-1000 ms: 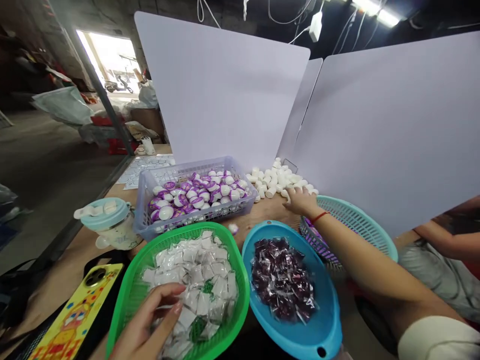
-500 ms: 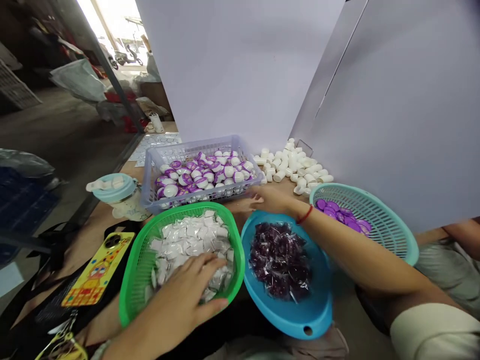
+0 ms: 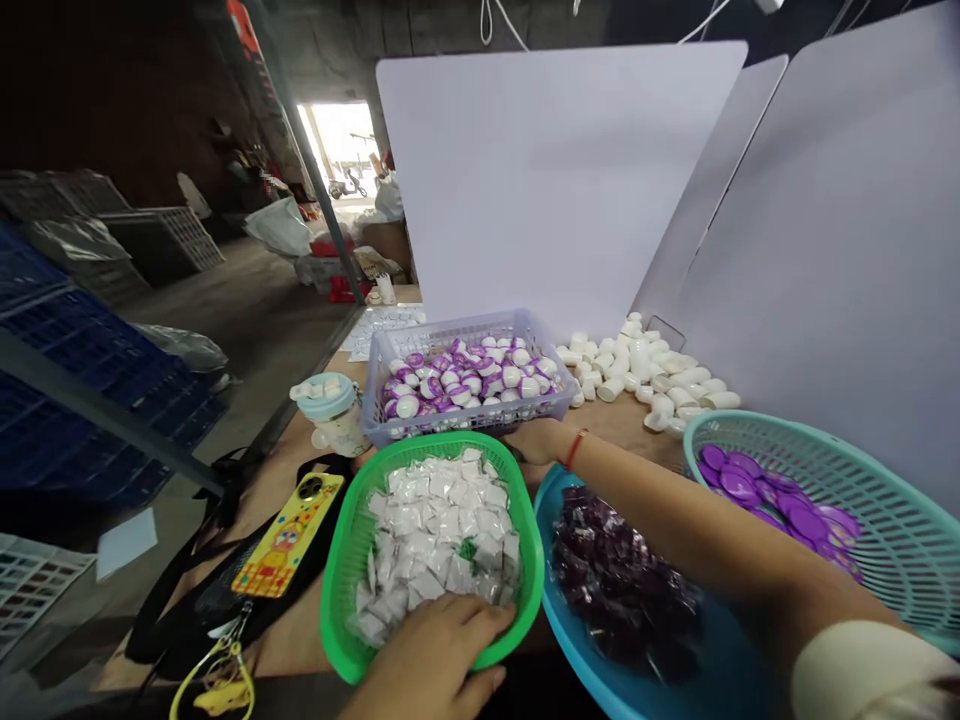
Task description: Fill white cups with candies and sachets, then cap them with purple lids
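My left hand point(image 3: 439, 655) lies across the near rim of a green basket point(image 3: 334, 570), fingers apart, thumb outside the rim and fingertips over the contents. Small white packets point(image 3: 427, 520) fill the basket, with a small green item point(image 3: 466, 548) among them. My right hand point(image 3: 536, 440) reaches behind the basket's far right rim, close to the lavender basket point(image 3: 457, 425); its fingers are largely hidden. Under my right forearm stands a blue basin point(image 3: 577, 650) of dark wrapped pieces point(image 3: 622, 580). White and purple capsules point(image 3: 480, 375) lie in the lavender basket.
White cylindrical pieces point(image 3: 637, 365) are heaped at the back right. A teal basket point(image 3: 885, 540) holds purple discs point(image 3: 787, 500). To the left are a lidded cup point(image 3: 337, 420) and a yellow phone point(image 3: 289, 535) on a black bag. White panels point(image 3: 562, 180) stand behind.
The view has tilted up and turned left. My left hand has drawn back from above the packets to the near rim. My right hand has slipped lower behind the green basket.
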Motion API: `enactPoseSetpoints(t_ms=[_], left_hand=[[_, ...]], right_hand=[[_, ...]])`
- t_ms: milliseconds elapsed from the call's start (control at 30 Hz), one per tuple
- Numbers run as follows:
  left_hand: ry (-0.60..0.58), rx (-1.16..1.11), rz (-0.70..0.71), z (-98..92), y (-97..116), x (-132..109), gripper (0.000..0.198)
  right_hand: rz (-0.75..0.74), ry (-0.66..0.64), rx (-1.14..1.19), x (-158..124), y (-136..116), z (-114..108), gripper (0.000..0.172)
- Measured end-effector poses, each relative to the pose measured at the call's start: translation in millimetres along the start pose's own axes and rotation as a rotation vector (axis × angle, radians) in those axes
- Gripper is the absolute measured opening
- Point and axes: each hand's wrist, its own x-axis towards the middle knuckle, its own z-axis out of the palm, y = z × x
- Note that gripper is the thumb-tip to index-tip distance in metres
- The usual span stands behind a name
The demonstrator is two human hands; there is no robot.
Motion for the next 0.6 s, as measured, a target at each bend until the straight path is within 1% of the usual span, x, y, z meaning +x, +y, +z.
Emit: enactPoseSetpoints(t_ms=[67,100,167,233,300,367,400,433,467,500,533,600], left_hand=[[0.017,-0.049,0.033,0.7,-5,3,0.052],[0.021,-0.079,0.049,1.2,-7,4,0.051],[0.015,-0.121,0.058,1.8,-10,6,0.051],[0.003,-0.136,0.044,2.2,-10,7,0.054],[-0.005,-0.13,0.025,2.5,-10,8,0.055],[-0.021,-0.111,0.015,3.3,-13,9,0.054],[-0.028,-0.101,0.014,3.9,-15,9,0.054],[-0.037,-0.097,0.018,4.6,-18,10,0.053],[-0.045,-0.097,0.026,5.4,-21,11,0.054],[-0.05,-0.101,0.037,6.4,-24,12,0.054],[-0.056,-0.107,0.048,7.4,-27,12,0.054],[-0.048,-0.13,0.073,9.9,-35,14,0.053]], right_hand=[[0.029,-0.087,-0.041,-16,5,-24,0.016],[0.042,-0.088,-0.039,-21,6,-38,0.016],[0.063,-0.042,-0.01,-21,3,-70,0.026],[0.091,0.056,0.048,-4,-4,-97,0.036],[0.145,0.194,0.099,26,-6,-114,0.05],[0.233,0.273,0.132,53,6,-119,0.066],[0.302,0.297,0.136,61,17,-118,0.071],[0.379,0.315,0.134,64,32,-115,0.073],[0.46,0.329,0.125,60,49,-112,0.072],[0.541,0.338,0.112,51,68,-108,0.067],[0.615,0.339,0.096,37,87,-104,0.06],[0.733,0.301,0.061,3,124,-95,0.05]])
